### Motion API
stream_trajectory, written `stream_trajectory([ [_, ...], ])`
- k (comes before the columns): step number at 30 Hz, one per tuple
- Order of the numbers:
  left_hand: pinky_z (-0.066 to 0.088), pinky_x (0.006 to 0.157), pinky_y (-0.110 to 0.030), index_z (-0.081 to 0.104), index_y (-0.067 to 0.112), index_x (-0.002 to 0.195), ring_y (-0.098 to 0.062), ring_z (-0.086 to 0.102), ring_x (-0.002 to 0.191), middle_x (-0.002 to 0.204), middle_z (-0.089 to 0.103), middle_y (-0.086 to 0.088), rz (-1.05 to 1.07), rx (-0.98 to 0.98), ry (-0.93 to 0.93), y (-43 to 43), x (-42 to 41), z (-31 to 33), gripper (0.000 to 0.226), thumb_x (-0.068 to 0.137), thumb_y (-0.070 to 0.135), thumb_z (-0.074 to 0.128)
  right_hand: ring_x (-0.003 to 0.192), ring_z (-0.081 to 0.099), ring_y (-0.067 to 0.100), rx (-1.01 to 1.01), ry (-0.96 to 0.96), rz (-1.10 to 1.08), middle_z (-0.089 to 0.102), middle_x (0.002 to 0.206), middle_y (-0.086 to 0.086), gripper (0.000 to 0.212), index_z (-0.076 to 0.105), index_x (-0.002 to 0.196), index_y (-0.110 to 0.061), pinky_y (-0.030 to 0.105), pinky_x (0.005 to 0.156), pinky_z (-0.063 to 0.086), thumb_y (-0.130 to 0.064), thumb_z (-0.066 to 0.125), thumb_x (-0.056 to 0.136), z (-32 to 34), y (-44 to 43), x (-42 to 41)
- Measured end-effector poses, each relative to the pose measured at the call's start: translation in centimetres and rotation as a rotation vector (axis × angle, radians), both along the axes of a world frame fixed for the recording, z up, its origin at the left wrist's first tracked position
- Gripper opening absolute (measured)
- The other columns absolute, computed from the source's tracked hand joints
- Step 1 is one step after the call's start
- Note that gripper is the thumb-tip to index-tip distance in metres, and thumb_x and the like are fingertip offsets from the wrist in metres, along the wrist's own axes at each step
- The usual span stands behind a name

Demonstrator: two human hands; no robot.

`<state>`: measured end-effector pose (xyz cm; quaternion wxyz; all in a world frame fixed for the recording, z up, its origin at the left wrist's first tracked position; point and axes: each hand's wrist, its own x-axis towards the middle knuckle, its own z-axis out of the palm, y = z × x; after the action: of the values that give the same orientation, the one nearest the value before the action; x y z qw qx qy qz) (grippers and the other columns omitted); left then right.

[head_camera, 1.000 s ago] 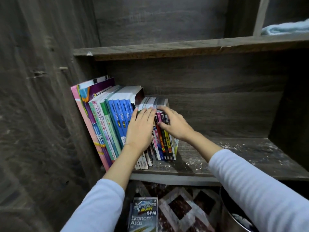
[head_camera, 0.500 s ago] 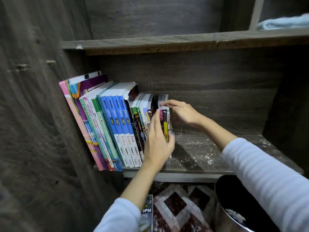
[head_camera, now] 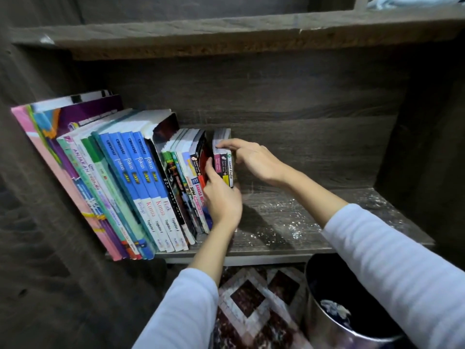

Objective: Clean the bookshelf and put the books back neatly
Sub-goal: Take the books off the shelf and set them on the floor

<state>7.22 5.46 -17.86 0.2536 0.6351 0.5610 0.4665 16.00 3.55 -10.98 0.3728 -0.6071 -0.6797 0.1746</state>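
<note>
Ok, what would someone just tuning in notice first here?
The left hand and right hand grip a few small books at the right end of the leaning book row. Right of them, white specks scatter across the shelf board.

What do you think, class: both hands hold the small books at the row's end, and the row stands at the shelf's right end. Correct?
No: the head view shows the row of books at the left end of the shelf. The left hand and right hand hold the small books at its end.
</note>
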Motion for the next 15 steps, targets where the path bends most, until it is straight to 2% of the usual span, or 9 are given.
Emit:
stream_trajectory([
  [4, 0.052, 0.079, -0.043, 0.019, 0.030, 0.146, -0.034, 0.063, 0.095, 0.107, 0.064, -0.015, 0.018, 0.033, 0.029, 0.1, 0.0, -0.6, 0.075, 0.086, 0.011, 0.062, 0.126, 0.046, 0.012, 0.005, 0.113, 0.024, 0.051, 0.138, -0.009, 0.054, 0.055, 0.117, -0.038, 0.034, 0.109, 0.034, -0.022, 0.032, 0.071, -0.9, 0.0, -0.2],
  [8, 0.049, 0.080, -0.041, 0.022, 0.031, 0.146, -0.035, 0.060, 0.099, 0.109, 0.062, -0.017, 0.017, 0.018, -0.008, 0.0, 0.0, -0.7, 0.073, 0.088, 0.013, 0.062, 0.125, 0.047, 0.013, -0.002, 0.114, 0.023, 0.050, 0.138, -0.011, 0.054, 0.054, 0.124, -0.034, 0.031, 0.106, 0.036, -0.018, 0.034, 0.077, -1.1, -0.3, -0.2],
  [12, 0.050, 0.085, -0.045, 0.028, 0.030, 0.145, -0.035, 0.060, 0.100, 0.109, 0.061, -0.016, 0.000, 0.027, -0.058, -0.6, -0.1, -0.4, 0.071, 0.085, 0.015, 0.064, 0.119, 0.052, 0.014, 0.013, 0.141, 0.035, 0.055, 0.132, -0.011, 0.059, 0.057, 0.120, -0.038, 0.039, 0.105, 0.038, -0.022, 0.034, 0.068, -1.1, -1.0, -0.1],
  [15, 0.053, 0.079, -0.041, 0.035, 0.027, 0.141, -0.030, 0.063, 0.092, 0.102, 0.064, -0.010, -0.052, 0.089, -0.135, -1.2, -0.3, 0.4, 0.067, 0.083, 0.017, 0.067, 0.123, 0.048, 0.012, 0.037, 0.173, 0.056, 0.053, 0.135, -0.012, 0.059, 0.056, 0.117, -0.047, 0.040, 0.107, 0.037, -0.023, 0.036, 0.067, -0.3, -2.2, 0.0],
])
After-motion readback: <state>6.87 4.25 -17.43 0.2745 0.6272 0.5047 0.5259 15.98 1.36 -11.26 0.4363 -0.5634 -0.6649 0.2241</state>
